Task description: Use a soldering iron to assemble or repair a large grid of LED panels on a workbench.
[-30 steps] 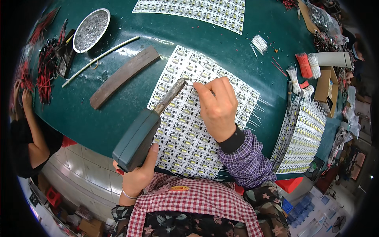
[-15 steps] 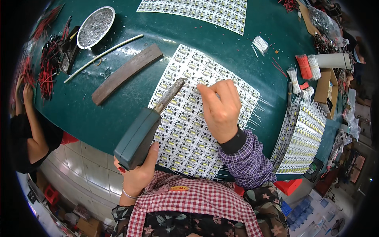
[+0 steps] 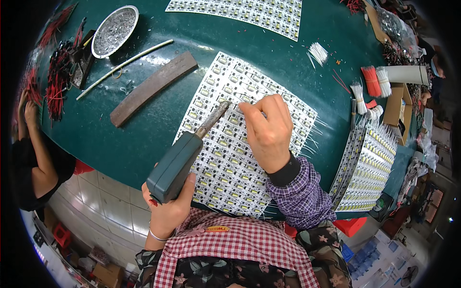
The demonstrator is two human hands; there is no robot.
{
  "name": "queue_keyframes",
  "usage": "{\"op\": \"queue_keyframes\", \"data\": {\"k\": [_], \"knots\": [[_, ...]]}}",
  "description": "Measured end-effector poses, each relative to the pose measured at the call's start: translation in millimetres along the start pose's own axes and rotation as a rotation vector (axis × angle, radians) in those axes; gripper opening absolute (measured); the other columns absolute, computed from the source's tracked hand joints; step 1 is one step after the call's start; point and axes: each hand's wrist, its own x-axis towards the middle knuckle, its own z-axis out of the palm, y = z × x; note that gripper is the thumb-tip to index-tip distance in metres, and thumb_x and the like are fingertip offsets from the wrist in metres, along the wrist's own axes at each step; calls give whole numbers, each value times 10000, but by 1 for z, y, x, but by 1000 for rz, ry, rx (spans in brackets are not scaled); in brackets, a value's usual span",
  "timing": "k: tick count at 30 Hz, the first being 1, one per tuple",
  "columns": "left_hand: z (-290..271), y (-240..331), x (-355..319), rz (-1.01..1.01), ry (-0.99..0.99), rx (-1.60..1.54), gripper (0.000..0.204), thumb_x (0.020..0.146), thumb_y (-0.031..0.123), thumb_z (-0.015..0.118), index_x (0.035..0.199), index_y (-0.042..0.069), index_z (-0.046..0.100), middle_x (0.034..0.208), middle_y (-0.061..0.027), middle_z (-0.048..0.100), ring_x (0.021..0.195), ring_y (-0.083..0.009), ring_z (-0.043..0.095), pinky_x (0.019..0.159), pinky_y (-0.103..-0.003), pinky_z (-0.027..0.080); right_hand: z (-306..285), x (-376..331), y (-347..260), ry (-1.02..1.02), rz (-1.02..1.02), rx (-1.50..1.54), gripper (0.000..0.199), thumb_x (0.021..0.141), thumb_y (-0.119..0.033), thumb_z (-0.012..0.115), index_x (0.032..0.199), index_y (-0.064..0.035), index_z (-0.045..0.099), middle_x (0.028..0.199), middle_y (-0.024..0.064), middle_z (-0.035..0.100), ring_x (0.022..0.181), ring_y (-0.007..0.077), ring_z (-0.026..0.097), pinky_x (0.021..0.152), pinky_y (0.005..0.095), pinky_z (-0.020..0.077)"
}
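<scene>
My left hand (image 3: 169, 211) is wrapped round the grip of a dark green soldering gun (image 3: 174, 165). Its metal tip reaches up and right onto a white circuit board panel (image 3: 225, 161), which carries rows of small yellowish LEDs and black parts. Close to that tip, above the same panel, my right hand (image 3: 269, 132) has thumb and forefinger pinched together, the other fingers curled in. Whatever sits in the pinch is too small to make out; thin white wires lie on the panel nearby. More white wire ends (image 3: 312, 139) stick out past the panel's right edge.
A brown curved bar (image 3: 153, 90), a pale rod (image 3: 125, 68) and a bowl of metal scraps (image 3: 115, 32) lie left. Wired panels (image 3: 370, 165) stand at right, near wire bundles (image 3: 370, 81) and a cardboard box (image 3: 397, 108). Another panel (image 3: 240, 13) lies beyond. A co-worker's arm (image 3: 41, 153) shows far left.
My left hand has shifted slightly right and up with the soldering gun, so its tip sits nearer my right fingertips. My right hand has hardly moved.
</scene>
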Motion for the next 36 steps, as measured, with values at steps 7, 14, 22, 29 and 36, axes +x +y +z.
{"op": "queue_keyframes", "data": {"k": [7,14,22,29,36], "knots": [[-3,7,6,-70,-31,-52,147,790,53,792,909,9,720,960,-99,691,652,-222,631,617,-318,491,2,0,2,6,-27,-3,191,709,29,660,895,-13,664,764,59,489,758,231,520,655,359,401],[-3,3,-3,-110,8,-59,185,816,41,779,978,-20,716,891,-86,701,705,-164,637,633,-288,497,2,1,3,1,-35,-19,183,708,33,661,885,-10,660,768,61,483,757,232,515,657,360,399],[-2,5,-5,-143,80,-130,189,821,121,799,940,-9,733,816,-78,725,638,-150,647,591,-291,501,1,1,2,0,-46,-34,184,700,36,669,878,-8,668,766,60,483,754,223,515,651,356,398],[2,0,-1,-32,65,-64,155,813,104,793,923,12,732,837,-67,717,657,-201,653,636,-314,486,1,1,2,0,-52,-34,186,697,33,665,879,-6,669,768,60,484,757,226,515,649,356,397],[2,7,0,-77,19,-129,136,820,98,790,922,28,733,860,-50,706,680,-193,647,674,-311,471,2,0,4,1,-63,-46,195,690,31,657,881,-2,666,772,65,477,767,230,512,652,357,396]]}}
